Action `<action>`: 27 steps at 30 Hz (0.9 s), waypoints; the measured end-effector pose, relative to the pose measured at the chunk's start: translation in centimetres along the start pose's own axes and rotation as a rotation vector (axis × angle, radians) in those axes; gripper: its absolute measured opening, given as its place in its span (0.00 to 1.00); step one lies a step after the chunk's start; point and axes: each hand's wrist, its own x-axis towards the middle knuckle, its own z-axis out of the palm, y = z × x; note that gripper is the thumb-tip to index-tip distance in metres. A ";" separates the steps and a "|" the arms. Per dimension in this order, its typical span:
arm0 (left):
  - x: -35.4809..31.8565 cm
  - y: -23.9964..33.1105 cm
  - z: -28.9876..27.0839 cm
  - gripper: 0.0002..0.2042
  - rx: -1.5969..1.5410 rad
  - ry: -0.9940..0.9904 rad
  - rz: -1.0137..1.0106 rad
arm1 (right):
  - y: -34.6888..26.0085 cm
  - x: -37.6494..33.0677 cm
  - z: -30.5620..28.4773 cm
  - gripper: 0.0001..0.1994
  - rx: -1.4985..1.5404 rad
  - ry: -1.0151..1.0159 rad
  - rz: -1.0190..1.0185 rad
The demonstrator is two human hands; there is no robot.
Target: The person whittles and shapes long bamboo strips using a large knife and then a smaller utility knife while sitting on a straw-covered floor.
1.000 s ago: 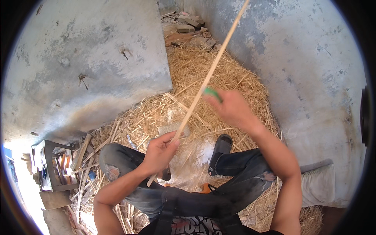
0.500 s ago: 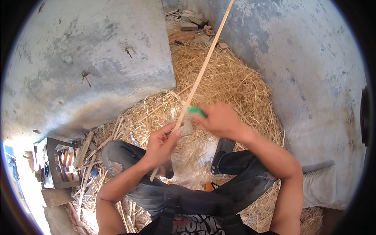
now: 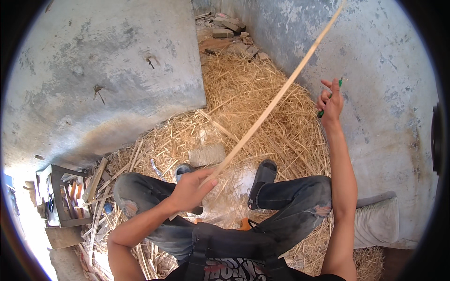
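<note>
A long, pale bamboo strip slants across the view from my lap to the upper right. My left hand is closed round its lower part, above my left leg, with the thumb along the strip. Out to the right, in front of the grey wall, my right hand is raised and well apart from the strip. Its fingers are curled about a slim green-handled tool, while the index finger sticks out. The tool's working end is too small to make out.
Shavings cover the floor between two grey walls. A concrete block lies before my sandalled feet. Bricks are piled in the far corner. A wooden stand and loose strips are at the left, a grey cushion at the right.
My right hand has left the strip with the green-handled tool, moving right and away from me. My left hand has come lower and nearer; the strip's far end has swung right.
</note>
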 end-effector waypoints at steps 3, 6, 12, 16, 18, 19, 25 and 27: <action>0.4 -0.2 0.4 0.18 -0.031 0.038 0.050 | -1.5 -3.0 4.2 0.28 0.015 -0.168 0.000; 0.8 0.3 0.7 0.18 -0.005 0.010 0.054 | -2.7 -5.1 6.8 0.22 -0.055 -0.276 0.069; 1.7 -2.4 1.5 0.18 -0.054 0.092 0.219 | -1.5 -8.1 9.9 0.14 0.120 -0.460 0.155; 1.6 -1.8 1.2 0.17 -0.083 0.065 0.118 | -1.1 -9.6 10.2 0.15 -0.093 -0.566 0.078; 1.5 -2.0 1.2 0.17 -0.092 0.083 0.135 | -0.6 -10.6 10.5 0.18 -0.179 -0.653 0.065; 1.5 -1.7 1.3 0.17 -0.102 0.085 0.123 | -0.2 -11.1 10.7 0.19 -0.224 -0.695 0.057; 1.9 -1.0 1.6 0.15 -0.240 0.018 0.071 | -0.5 -14.2 12.3 0.20 -0.305 -0.851 0.081; 1.8 -1.0 1.5 0.15 -0.240 0.024 0.067 | -1.0 -14.5 12.5 0.21 -0.340 -0.885 0.096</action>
